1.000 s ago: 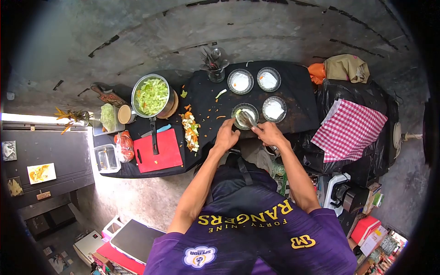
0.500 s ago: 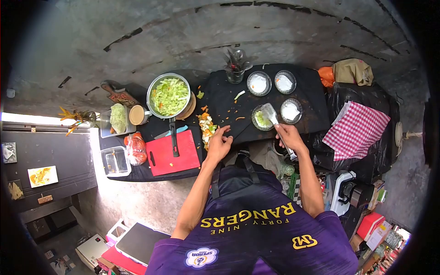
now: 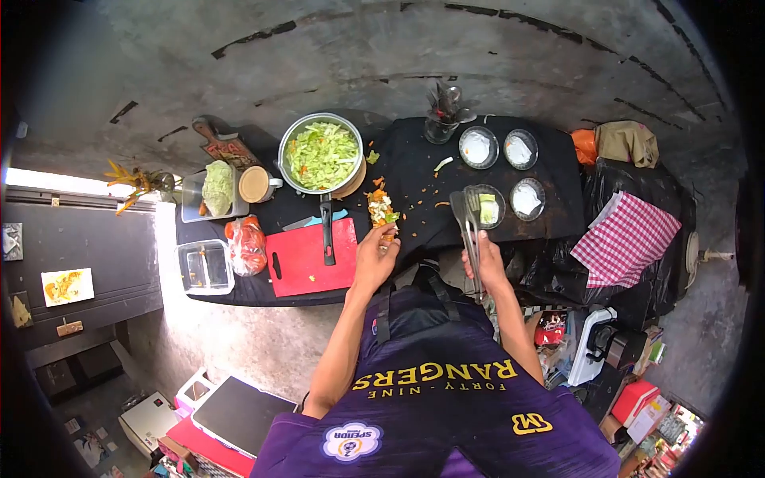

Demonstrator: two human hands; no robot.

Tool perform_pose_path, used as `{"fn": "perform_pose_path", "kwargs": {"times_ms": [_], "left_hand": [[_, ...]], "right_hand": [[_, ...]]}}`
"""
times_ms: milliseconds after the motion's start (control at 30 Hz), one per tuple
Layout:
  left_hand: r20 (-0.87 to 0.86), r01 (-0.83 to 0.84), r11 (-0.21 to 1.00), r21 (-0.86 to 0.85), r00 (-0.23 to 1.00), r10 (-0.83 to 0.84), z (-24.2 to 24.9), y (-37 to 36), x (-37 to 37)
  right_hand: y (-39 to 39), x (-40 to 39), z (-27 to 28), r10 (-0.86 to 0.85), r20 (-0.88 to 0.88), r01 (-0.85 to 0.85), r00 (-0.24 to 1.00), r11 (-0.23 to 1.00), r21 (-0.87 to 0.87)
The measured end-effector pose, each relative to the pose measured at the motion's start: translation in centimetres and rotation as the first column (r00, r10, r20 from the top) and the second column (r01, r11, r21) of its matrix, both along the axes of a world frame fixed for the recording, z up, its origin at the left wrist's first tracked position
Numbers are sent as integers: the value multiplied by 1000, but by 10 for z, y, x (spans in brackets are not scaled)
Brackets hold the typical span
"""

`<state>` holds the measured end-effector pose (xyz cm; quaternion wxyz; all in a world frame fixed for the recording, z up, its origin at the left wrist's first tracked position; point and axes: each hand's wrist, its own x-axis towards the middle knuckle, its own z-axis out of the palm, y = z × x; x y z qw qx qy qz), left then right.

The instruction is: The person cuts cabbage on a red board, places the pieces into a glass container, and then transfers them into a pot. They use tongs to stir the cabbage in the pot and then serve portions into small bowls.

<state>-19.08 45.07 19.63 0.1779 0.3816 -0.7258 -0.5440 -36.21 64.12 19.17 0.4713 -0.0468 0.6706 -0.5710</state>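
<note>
Right hand (image 3: pixel 488 267): closed around the tongs, at the near edge of the black cloth (image 3: pixel 430 187).
Tongs (image 3: pixel 469 239): upright in the grip, one broad solid blade and one slotted, slightly apart; overlapping the left rim of the nearest bowl in this view.
Tongs' handling: metal, so probably light, stiff and springy, perhaps slick if wet; best held midway along both arms, clear of the blades.
Left hand (image 3: pixel 376 253): bent over the near end of the vegetable strip, fingertips close together; pinching or merely touching, cannot tell at this size.
Vegetable strip (image 3: pixel 379 209): orange, white and green pieces, heaped lengthwise on the cloth between pot and bowls.
Strip's handling: loose, light, likely moist and a little slippery; best gathered from the near end with bunched fingertips, gently, to avoid scattering.
Nearest bowl (image 3: pixel 501 211): clear, glass-like, with pale green food (image 3: pixel 488 209) inside; probably fragile, best steadied by the outer rim.
White-filled bowls (image 3: pixel 496 148): three, beyond and to the right, untouched by either hand.
Pot (image 3: pixel 327 231): full of chopped greens, left of the strip; likely heaviest here, best lifted by the black handle, now over the red board (image 3: pixel 303 256).
</note>
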Motion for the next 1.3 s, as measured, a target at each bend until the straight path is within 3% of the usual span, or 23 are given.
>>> {"fn": "perform_pose_path", "kwargs": {"times_ms": [67, 133, 200, 300, 367, 400, 433, 467, 533, 567, 667, 833, 900, 1000, 1033, 1133, 1300], "left_hand": [[-20, -45, 999, -27, 999, 44, 7, -6, 9], [-81, -183, 958, -219, 982, 169, 14, -20, 19], [-3, -281, 821, -496, 947, 322, 3, -42, 41], [109, -311, 716, -625, 873, 475, -17, -63, 67], [241, -367, 913, -180, 883, 403, -12, -65, 70], [286, -379, 923, 65, 893, 347, -10, -65, 72], [258, -231, 970, -80, 935, 244, -28, -64, 78], [159, -255, 954, 157, 960, 231, -36, -63, 79], [-52, -187, 786, 590, 962, 267, -42, -62, 76], [-90, -161, 741, 652, 954, 287, -42, -63, 76], [-16, -156, 787, 597, 978, 206, -28, -67, 76], [8, -246, 898, 365, 965, 261, -64, -62, 75], [66, -261, 899, 352, 965, 254, -58, -60, 75], [23, -250, 916, 312, 966, 256, -53, -62, 72], [43, -253, 950, 185, 968, 249, -58, -64, 72], [156, -182, 959, 219, 976, 150, -52, -71, 78], [238, -201, 959, 200, 959, 151, -36, -76, 79]], "right_hand": [[-14, 5, 8, 122, -67, -120, 990, 992, 26], [-31, 6, 23, 231, -110, -229, 967, 973, 37], [-50, 4, 35, 346, -184, -335, 920, 938, 91], [-90, -1, 56, 518, -351, -463, 780, 855, 233], [-122, -7, 58, 579, -623, -507, 527, 802, 317], [-141, -6, 59, 550, -756, -499, 355, 795, 344], [-162, -4, 67, 606, -731, -510, 314, 757, 409], [-183, 1, 75, 659, -701, -517, 272, 715, 471], [-220, 10, 68, 691, -718, -484, 80, 657, 578], [-237, 16, 68, 716, -698, -482, 3, 613, 626], [-276, 38, 64, 776, -610, -431, -161, 501, 751], [-311, 64, 44, 786, -464, -299, -409, 365, 882], [-317, 71, 42, 790, -431, -257, -436, 349, 901], [-328, 75, 34, 822, -397, -181, -408, 354, 918], [-331, 76, 28, 830, -402, -160, -388, 369, 916], [-336, 75, 14, 830, -437, -144, -347, 414, 899], [-336, 70, 14, 817, -505, -168, -278, 476, 863]]}}
